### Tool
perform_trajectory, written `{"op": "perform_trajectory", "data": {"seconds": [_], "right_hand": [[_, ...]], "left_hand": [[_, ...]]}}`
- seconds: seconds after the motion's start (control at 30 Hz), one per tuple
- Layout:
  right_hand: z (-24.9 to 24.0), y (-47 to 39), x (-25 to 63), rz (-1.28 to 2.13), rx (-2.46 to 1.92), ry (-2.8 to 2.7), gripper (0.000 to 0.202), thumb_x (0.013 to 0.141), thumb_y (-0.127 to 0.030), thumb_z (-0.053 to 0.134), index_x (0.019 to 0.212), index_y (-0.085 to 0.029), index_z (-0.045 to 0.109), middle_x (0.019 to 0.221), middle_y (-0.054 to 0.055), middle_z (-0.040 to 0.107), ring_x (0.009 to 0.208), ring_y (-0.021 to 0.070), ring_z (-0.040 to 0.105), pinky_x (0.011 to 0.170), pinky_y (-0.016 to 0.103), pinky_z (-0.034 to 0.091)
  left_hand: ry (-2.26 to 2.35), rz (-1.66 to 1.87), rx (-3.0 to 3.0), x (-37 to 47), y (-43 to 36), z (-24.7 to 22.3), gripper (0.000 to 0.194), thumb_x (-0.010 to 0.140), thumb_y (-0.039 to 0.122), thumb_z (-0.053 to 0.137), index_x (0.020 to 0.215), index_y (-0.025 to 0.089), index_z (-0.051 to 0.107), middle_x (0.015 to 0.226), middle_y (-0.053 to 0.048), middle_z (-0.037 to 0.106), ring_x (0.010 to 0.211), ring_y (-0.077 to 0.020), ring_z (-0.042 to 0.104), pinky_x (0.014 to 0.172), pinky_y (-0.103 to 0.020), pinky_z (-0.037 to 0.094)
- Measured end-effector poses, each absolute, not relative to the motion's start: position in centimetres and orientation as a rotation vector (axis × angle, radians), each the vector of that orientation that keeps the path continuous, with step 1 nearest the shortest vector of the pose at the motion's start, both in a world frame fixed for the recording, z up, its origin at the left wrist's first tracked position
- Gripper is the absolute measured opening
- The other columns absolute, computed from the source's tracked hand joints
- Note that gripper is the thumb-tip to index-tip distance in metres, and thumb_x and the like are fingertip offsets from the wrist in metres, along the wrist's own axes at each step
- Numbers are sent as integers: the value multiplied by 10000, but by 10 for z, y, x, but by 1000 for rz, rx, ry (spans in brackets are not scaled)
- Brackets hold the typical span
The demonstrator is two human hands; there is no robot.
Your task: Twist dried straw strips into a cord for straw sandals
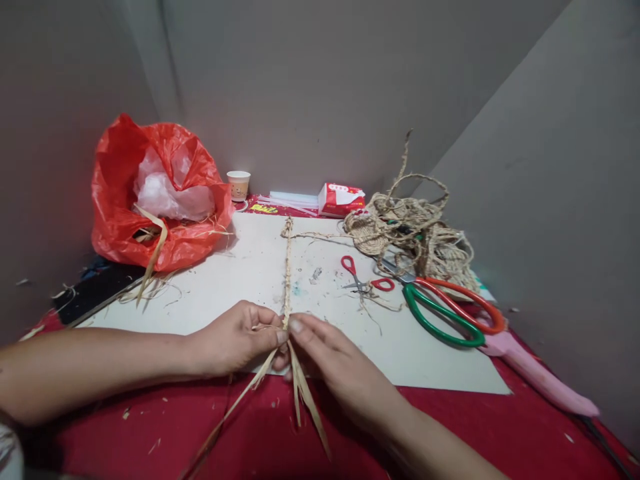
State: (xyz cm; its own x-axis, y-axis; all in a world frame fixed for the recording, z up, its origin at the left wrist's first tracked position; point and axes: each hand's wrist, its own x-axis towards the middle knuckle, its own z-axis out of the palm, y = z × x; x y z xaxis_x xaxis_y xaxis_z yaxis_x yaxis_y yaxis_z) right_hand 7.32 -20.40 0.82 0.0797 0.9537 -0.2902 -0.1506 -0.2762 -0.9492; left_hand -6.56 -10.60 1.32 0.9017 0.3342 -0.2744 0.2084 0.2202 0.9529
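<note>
A thin braided straw cord (pixel 287 273) runs up the white board, away from me. My left hand (pixel 250 337) pinches its near end between thumb and fingers. From the other side, my right hand (pixel 325 343) grips the same end, its thumb pressed on the cord. Loose flat straw strands (pixel 301 383) fan out below my fingers, and one long strand trails to the lower left. At its far end the cord bends right toward a heap of coiled straw rope (pixel 410 223).
The white board (pixel 260 280) lies on a red cloth (pixel 150 427). Red-handled small scissors (pixel 357 280) and large green-and-orange-handled scissors (pixel 445 313) lie right. A red plastic bag (pixel 150 240) with straw stands left. Behind are a paper cup (pixel 239 187), a tissue pack (pixel 341 200) and grey walls.
</note>
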Motion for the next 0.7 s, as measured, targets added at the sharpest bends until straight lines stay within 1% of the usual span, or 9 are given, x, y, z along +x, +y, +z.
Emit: {"op": "perform_trajectory", "data": {"seconds": [0.07, 0.13, 0.17, 0.27, 0.33, 0.4, 0.47, 0.6, 0.7], "right_hand": [[5, -204, 71, 1579, -1319, -896, 357, 857, -520, 462, 720, -191, 476, 540, -55, 466, 388, 69, 391, 378, 188, 316], [4, -205, 72, 1609, -1329, -929, 374, 864, -508, 453, 671, -188, 449, 503, -84, 374, 351, 41, 245, 328, 169, 186], [5, -206, 73, 1587, -1339, -962, 371, 864, -491, 463, 663, -180, 465, 501, -88, 351, 361, 38, 214, 325, 168, 154], [6, -205, 78, 1567, -1322, -1059, 386, 875, -458, 446, 651, -156, 533, 482, -84, 343, 363, 38, 211, 324, 172, 143], [6, -204, 79, 1613, -1284, -1048, 391, 872, -445, 446, 605, -165, 496, 461, -89, 336, 353, 39, 197, 321, 175, 129], [4, -202, 78, 1674, -1236, -990, 373, 859, -431, 466, 583, -181, 437, 446, -99, 320, 351, 40, 179, 323, 172, 118], [1, -202, 75, 1696, -1204, -934, 353, 845, -410, 489, 582, -188, 408, 434, -108, 303, 351, 39, 166, 326, 167, 107], [-3, -204, 67, 1627, -1259, -909, 356, 834, -381, 486, 549, -183, 412, 395, -110, 301, 322, 31, 154, 319, 172, 86], [-6, -205, 60, 1549, -1312, -897, 328, 822, -372, 483, 565, -168, 480, 376, -107, 306, 304, 29, 150, 312, 182, 80]], "left_hand": [[484, 105, 1399, -66, -106, 13, 385, 766, 488, 608, 694, 113, 557, 596, 9, 535, 545, -78, 436, 537, -193, 329], [522, 109, 1439, -66, -106, 14, 387, 749, 490, 628, 692, 116, 546, 573, 25, 515, 510, -66, 401, 506, -183, 306], [522, 95, 1456, -65, -106, 14, 392, 752, 493, 623, 691, 114, 546, 591, 16, 530, 518, -67, 412, 508, -182, 310], [447, 46, 1508, -66, -105, 17, 409, 796, 499, 567, 702, 101, 577, 684, -41, 593, 625, -103, 503, 615, -209, 385], [434, 32, 1585, -67, -104, 19, 400, 812, 486, 549, 774, 91, 600, 714, -47, 595, 659, -112, 509, 667, -226, 399], [446, 4, 1706, -71, -103, 22, 400, 837, 482, 511, 854, 92, 597, 719, -28, 573, 634, -102, 471, 638, -217, 384], [452, -21, 1902, -76, -102, 25, 386, 878, 461, 439, 875, 103, 584, 712, -5, 539, 617, -92, 428, 596, -199, 352], [517, -1, 2432, -89, -107, 30, 322, 917, 350, 349, 758, 147, 542, 621, 30, 448, 575, -88, 375, 556, -188, 305], [654, -28, 2728, -97, -120, 33, 249, 898, 296, 367, 741, 179, 520, 571, 30, 464, 510, -98, 390, 511, -202, 288]]}}
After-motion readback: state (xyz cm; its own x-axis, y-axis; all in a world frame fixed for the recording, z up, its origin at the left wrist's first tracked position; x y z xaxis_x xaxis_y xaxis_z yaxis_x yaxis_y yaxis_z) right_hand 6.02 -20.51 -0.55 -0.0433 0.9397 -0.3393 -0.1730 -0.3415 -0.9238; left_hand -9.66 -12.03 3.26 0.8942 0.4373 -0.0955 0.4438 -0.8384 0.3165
